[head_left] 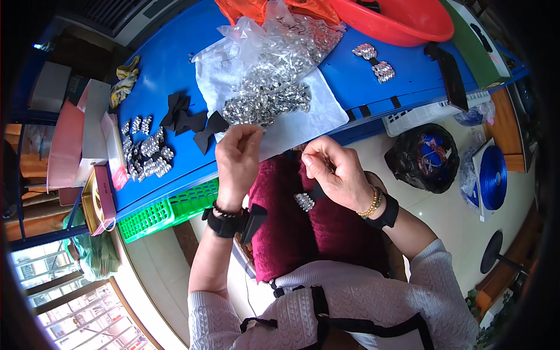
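Just below my right hand [336, 170], pinched narrow around what I cannot tell, shows a sparkling rhinestone ornament [304, 202].

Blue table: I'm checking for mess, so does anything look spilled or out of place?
The loose rhinestones lie heaped on the white sheet, but the black slab at right seems to jut past the edge of the blue table, which looks precarious.

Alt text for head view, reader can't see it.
A person's bare left hand and right hand, both curled, are near the front edge of a blue table, with a silver-beaded black piece below the right hand. A pile of sparkling silver beads lies on a white sheet, black fabric bows to its left.
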`<state>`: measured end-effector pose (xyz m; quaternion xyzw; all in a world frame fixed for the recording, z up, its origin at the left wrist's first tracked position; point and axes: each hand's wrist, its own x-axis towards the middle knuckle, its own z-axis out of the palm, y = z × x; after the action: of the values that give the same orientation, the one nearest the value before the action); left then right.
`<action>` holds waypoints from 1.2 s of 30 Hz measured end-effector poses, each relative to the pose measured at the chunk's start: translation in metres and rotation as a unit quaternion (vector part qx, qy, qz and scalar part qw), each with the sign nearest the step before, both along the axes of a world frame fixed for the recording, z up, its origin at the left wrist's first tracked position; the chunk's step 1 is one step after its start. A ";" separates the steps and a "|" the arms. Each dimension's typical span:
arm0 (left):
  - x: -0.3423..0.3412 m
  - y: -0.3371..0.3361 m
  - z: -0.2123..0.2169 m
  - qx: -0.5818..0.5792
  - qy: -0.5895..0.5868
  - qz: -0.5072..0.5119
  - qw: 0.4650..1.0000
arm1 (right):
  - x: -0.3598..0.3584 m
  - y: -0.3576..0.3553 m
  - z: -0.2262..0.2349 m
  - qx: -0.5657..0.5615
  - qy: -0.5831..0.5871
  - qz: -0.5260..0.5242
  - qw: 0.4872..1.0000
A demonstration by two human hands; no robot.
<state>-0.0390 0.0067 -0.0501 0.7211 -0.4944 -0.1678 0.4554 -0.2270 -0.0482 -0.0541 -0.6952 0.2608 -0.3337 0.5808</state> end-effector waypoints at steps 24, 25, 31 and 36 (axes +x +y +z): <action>-0.033 0.019 0.008 0.098 0.596 -0.072 0.794 | 0.005 0.001 0.000 -0.100 0.024 -0.024 0.994; -0.034 0.020 0.008 0.089 0.587 -0.068 0.802 | 0.005 0.001 0.000 -0.100 0.024 -0.024 0.994; -0.039 0.021 0.009 0.073 0.524 -0.053 0.847 | 0.005 0.003 -0.003 -0.108 0.031 -0.030 0.993; -0.044 0.022 0.011 0.079 0.461 -0.047 0.882 | 0.006 0.004 -0.006 -0.125 0.033 -0.032 0.991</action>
<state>-0.0828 0.0291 -0.0389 0.5714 -0.2470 -0.5414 0.5652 -0.2207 -0.0446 -0.0597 -0.7640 0.2585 -0.3591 0.4695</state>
